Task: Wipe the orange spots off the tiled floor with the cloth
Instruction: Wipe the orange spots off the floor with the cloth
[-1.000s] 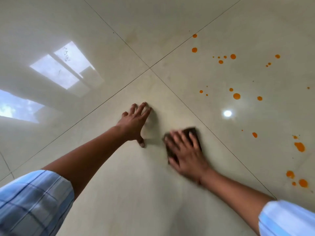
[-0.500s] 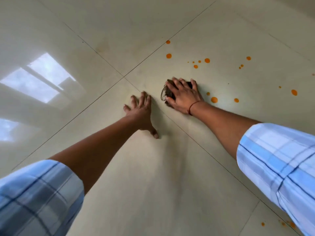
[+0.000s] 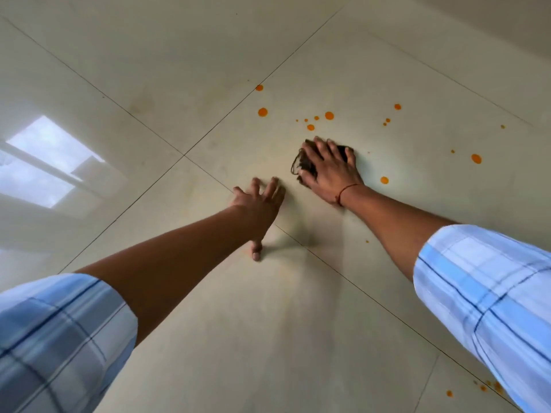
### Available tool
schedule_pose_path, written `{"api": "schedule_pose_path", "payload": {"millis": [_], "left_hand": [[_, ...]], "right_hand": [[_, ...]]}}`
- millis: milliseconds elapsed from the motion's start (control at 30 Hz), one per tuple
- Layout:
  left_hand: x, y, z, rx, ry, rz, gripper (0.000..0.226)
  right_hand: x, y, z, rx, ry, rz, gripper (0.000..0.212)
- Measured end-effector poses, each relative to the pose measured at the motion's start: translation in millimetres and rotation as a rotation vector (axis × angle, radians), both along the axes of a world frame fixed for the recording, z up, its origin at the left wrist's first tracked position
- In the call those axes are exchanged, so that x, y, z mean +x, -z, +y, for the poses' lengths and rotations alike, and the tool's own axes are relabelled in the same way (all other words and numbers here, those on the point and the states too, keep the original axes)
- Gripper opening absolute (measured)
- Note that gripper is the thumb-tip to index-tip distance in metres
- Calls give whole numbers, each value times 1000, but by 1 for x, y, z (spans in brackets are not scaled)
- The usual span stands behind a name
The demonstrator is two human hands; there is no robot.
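Right hand presses flat on cloth among orange spots; left hand splayed on floor.

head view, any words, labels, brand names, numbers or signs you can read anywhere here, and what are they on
None: no word, number, brand or sign shows in this view.
The tiled floor bears only orange spots and a window reflection.
The dark cloth under the right hand shows no label.
The checked sleeves and the red wrist thread carry no print.
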State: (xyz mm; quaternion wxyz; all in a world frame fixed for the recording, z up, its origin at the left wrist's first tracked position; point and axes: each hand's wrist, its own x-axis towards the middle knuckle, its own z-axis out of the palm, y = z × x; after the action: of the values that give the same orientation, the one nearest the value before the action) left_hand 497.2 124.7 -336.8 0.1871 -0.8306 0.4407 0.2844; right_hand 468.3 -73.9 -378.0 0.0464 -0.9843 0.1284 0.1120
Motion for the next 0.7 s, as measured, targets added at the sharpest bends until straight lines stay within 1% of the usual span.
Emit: {"api": "schedule_pose_path", "payload": {"millis": [67,133,200,233,333,400,433,500,533,600,633,700], "left_hand": [[4,-3,-18,-112,-95,69,156],[1,-7,-34,-181,-176,129,155],[-9,-8,-48,-114,-203,152,157],[-14,-8,-53,-65,-209,154,158],[-18,1,-59,-21,-231,167,161],[-16,3,-57,-31,-213,116,162],[-17,2,-56,-39,-189,91,161],[-22,-3,-62,-76,-104,77,158],[-24,-6,-67,-80,-57,82,156],[-27,-14,-77,-33,-7,103,154],[-27,-14,-81,-5,-11,112,154],[-27,-13,-88,36,-16,131,155]], "right_hand": [[-23,4,-12,7,97,-70,65],[-75,8,-6,11,112,-130,66],[-113,8,-5,-1,50,-97,68],[-112,6,-12,1,26,-73,68],[-66,2,-48,-29,90,-53,66],[-48,4,-68,-27,197,-36,66],[-54,6,-71,-25,247,-60,65],[-92,8,-61,-20,316,-132,65],[-116,8,-51,-20,308,-145,66],[-146,9,-43,-2,229,-107,69],[-142,9,-50,-2,206,-94,69],[-109,6,-70,-8,282,-95,67]]}}
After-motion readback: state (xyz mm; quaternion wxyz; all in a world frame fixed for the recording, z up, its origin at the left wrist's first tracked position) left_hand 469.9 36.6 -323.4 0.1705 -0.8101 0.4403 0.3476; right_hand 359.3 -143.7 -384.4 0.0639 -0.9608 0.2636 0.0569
